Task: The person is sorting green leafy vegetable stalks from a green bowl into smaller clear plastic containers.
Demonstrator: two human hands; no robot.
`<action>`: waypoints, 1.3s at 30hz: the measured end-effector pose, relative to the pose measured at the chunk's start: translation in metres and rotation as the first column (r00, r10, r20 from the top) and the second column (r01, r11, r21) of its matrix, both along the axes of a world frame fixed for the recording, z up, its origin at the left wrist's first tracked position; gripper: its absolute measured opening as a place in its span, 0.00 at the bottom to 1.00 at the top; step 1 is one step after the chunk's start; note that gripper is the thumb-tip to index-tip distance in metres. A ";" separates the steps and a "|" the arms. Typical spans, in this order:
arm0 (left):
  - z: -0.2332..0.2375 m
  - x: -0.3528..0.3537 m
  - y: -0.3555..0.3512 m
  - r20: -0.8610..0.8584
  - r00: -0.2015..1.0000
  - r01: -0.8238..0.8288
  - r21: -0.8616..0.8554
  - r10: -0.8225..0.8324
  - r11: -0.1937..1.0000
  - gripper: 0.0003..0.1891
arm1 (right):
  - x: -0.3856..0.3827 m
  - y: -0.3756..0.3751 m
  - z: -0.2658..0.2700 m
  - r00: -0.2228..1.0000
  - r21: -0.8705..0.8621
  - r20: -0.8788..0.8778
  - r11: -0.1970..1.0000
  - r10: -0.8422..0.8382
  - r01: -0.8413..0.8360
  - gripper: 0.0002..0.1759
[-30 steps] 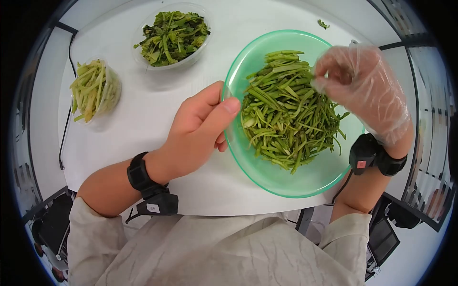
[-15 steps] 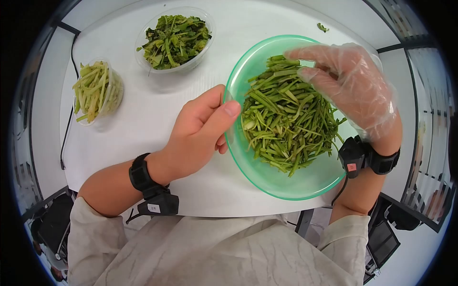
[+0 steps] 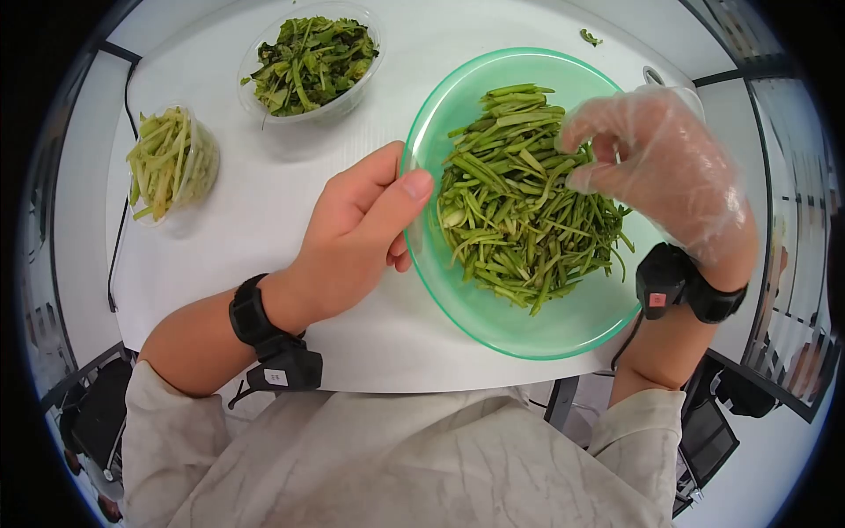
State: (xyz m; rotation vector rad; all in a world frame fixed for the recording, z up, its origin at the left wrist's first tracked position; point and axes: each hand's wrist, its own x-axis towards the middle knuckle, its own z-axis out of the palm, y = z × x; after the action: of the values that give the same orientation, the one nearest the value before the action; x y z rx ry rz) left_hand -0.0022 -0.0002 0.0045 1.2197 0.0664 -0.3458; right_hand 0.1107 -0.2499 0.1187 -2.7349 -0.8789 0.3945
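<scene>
A translucent green bowl [image 3: 537,339] holds a heap of cut green vegetable stems [image 3: 528,211]. My left hand [image 3: 356,229] is closed on the bowl's left rim, thumb inside the edge and fingers outside. A clear plastic glove covers my right hand [image 3: 664,158], which is over the right side of the bowl beside the heap. Its thumb and index finger are curled but apart, with stems of the heap showing between the tips. I see nothing held in it. Part of the bowl's right rim is hidden behind that hand and wrist.
On the white table [image 3: 255,220], a clear tub of chopped leafy greens [image 3: 312,66] stands at the back left. A smaller clear tub of pale stems [image 3: 172,163] is farther left. A leaf scrap [image 3: 591,38] lies near the back edge. Both wrists wear black strapped devices.
My right hand has drawn back to the right and slightly down, its thumb and index finger curling inward. The view has shifted slightly; my left hand keeps the rim.
</scene>
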 end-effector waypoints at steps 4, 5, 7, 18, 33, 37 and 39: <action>0.001 0.001 0.001 -0.004 1.000 0.012 0.016 -0.012 1.000 0.15 | 0.008 0.000 -0.011 0.991 0.024 0.035 0.991 0.132 -0.133 0.12; 0.001 0.001 0.002 -0.005 1.000 0.016 0.021 -0.016 1.000 0.15 | 0.008 0.000 -0.012 0.993 0.034 0.008 0.992 0.121 -0.121 0.11; 0.004 0.001 0.003 -0.020 0.999 0.028 0.032 -0.028 0.999 0.15 | 0.010 0.000 -0.011 0.994 0.051 -0.047 0.994 0.099 -0.096 0.10; 0.011 0.002 0.005 -0.042 0.998 0.058 0.050 -0.056 0.997 0.15 | 0.006 0.013 -0.005 0.998 0.191 0.056 0.982 -0.004 -0.006 0.04; 0.003 0.001 0.005 -0.019 0.999 0.040 0.042 -0.039 0.998 0.15 | 0.011 0.003 -0.010 0.927 0.092 0.370 0.995 -0.062 0.029 0.10; 0.009 0.002 0.004 -0.022 0.998 0.055 0.065 -0.054 0.996 0.15 | 0.000 0.003 0.003 0.969 0.049 0.247 0.999 -0.021 0.009 0.09; 0.011 0.002 0.004 -0.022 0.998 0.055 0.067 -0.053 0.996 0.15 | -0.007 0.006 0.004 0.993 0.050 0.105 0.997 0.053 -0.058 0.08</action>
State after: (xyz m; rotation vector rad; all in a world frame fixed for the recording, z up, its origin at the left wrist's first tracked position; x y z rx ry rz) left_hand -0.0004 0.0038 0.0156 1.2871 0.0631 -0.4059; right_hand 0.1035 -0.2437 0.1230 -2.7076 -0.9785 0.2382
